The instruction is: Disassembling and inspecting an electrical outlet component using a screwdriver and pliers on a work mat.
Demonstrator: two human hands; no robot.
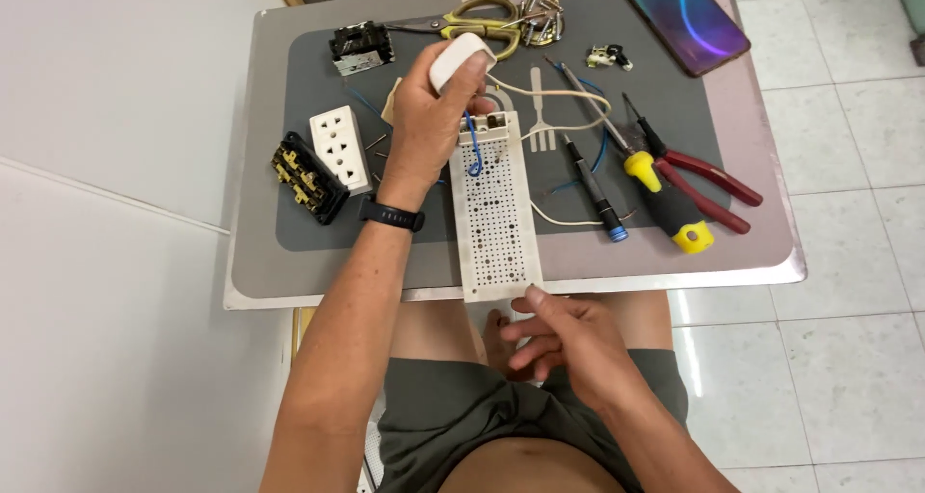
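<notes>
A matt white plastic perforated panel (494,209) is being shown — smooth plastic too on the white cap (459,57); the scissors (474,23) are gleaming metal — the phone (685,19) glossy.

Your left grip (424,127) is closed around a small white rounded plastic plug body (459,57), lifted just above the far end of the long white perforated plastic panel (494,213). That panel lies flat and lengthwise near the middle of the tabletop (260,281), its near end overhanging the near edge, where the fingertips of your right grip (564,334) touch it. At the panel's far end sits a short terminal block with a thin blue wire (473,156) looping down over the holes. A cream-white cord (564,107) curves from the plug toward the right edge and back.
</notes>
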